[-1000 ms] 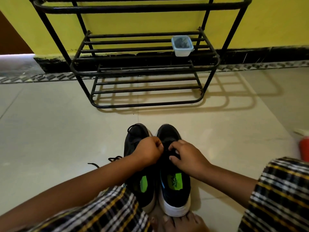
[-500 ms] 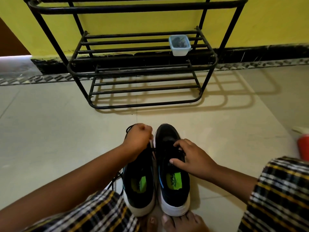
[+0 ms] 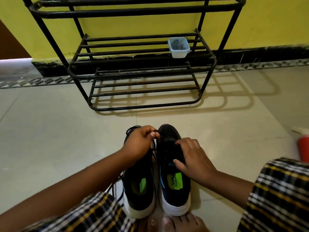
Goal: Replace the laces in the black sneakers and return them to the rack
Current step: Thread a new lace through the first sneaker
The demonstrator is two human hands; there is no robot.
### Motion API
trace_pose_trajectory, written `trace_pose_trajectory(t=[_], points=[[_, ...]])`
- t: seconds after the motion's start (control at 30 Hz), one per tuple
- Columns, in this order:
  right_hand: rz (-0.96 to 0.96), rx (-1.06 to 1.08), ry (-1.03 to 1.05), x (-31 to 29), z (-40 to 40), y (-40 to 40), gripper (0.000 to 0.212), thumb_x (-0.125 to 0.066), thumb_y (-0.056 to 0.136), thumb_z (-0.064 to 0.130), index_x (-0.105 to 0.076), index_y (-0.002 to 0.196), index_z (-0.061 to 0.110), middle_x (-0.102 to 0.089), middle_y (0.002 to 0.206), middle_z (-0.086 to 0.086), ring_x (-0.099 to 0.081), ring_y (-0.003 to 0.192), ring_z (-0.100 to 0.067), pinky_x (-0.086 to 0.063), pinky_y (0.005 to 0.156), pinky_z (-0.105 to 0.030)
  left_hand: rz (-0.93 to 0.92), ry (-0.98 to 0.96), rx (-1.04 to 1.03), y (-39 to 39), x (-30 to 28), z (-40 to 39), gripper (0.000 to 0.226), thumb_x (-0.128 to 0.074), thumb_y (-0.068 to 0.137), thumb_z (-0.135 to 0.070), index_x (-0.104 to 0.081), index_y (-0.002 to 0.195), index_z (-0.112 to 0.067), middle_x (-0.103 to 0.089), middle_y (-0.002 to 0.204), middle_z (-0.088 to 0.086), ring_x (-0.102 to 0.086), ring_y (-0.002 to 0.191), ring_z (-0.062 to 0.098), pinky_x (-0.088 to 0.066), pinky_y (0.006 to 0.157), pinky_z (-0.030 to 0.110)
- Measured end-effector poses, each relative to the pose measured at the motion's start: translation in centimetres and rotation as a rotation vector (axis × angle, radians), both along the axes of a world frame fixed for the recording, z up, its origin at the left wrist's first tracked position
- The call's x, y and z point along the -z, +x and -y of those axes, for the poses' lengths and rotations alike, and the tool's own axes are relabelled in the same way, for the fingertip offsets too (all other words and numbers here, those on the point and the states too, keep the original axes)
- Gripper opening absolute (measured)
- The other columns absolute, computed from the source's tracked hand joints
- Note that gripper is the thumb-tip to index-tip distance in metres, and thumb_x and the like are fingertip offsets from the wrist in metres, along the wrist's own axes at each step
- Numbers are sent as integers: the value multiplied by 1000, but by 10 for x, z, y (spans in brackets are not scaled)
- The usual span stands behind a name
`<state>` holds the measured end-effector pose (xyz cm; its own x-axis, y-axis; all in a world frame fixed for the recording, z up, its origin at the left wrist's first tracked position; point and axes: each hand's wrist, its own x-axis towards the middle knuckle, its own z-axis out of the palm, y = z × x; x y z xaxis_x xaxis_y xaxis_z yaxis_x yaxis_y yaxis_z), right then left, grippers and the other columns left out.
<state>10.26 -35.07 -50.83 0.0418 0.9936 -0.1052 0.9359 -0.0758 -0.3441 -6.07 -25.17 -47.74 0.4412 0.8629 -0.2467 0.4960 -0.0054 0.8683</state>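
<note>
A black lace [image 3: 154, 144] is pinched by the left hand [image 3: 139, 144]; the right sneaker [image 3: 173, 181], well short of the rack [image 3: 138, 64], is gripped by the right hand [image 3: 194, 159].

Bare floor [image 3: 66, 131] between sneakers [image 3: 173, 181] and rack [image 3: 142, 72].
</note>
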Motion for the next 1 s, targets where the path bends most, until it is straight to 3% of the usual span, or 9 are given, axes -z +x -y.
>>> trace_pose_trajectory(t=[0.1,0.17,0.23,0.33,0.47,0.63,0.7,0.87,1.0], points=[[37,35,1,-1,1,-2,60,-56,87,39,-33,139,18,-32,139,-1,-30,127,-21,-33,102,-30,393,-374,-271,5,-12,-4,26,-32,103,-12,-53,88,-10,-68,72,2,-68,84,20,-49,89,39],[46,60,-18,0,3,-3,59,-53,89,36,-29,140,20,-28,142,0,-27,129,-20,-31,102,-30,544,-500,-380,5,-21,-7,28,-29,103,-12,-48,83,-11,-50,59,3,-57,59,18,-53,69,34],[50,69,-28,1,4,-4,57,-50,90,29,-27,141,21,-26,142,0,-27,128,-20,-32,102,-30,542,-505,-396,3,-26,-10,28,-31,102,-12,-45,78,-14,-34,57,0,-34,45,11,-35,43,21],[54,72,-43,3,4,-6,59,-49,88,21,-25,142,21,-25,143,1,-28,128,-20,-33,101,-30,396,-399,-369,-1,-26,-14,25,-37,100,-14,-43,76,-16,-29,58,-1,-24,43,8,-22,41,22],[48,62,-79,2,3,-8,63,-50,87,18,-21,143,21,-21,144,2,-27,129,-19,-33,101,-29,181,-229,-312,-8,-22,-16,24,-45,99,-21,-49,76,-17,-37,59,1,-34,46,13,-40,63,35],[-39,110,-118,1,3,-11,64,-51,89,15,-18,143,18,-20,143,-3,-34,127,-22,-39,96,-26,-130,-81,-159,-17,-18,-13,26,-51,95,-28,-62,82,-8,-62,76,14,-63,68,31,-47,63,34],[-54,123,-131,1,2,-11,62,-51,90,15,-18,143,17,-20,143,-4,-35,127,-23,-39,95,-26,-364,17,-42,-21,-15,-13,30,-52,94,-30,-66,87,-4,-65,78,14,-59,65,26,-44,63,30],[-140,243,-208,10,0,-4,65,-58,86,24,-24,140,15,-28,138,-7,-44,121,-27,-42,97,-32,-1013,186,189,-34,-18,-17,38,-49,91,-44,-57,112,-14,-59,98,5,-59,96,23,-46,75,30],[-343,444,-362,15,-3,0,61,-62,84,26,-29,133,14,-37,128,-11,-50,113,-31,-46,91,-34,-1221,172,313,-29,-18,-14,55,-52,91,-49,-43,132,-14,-49,129,8,-48,121,26,-43,93,35]])
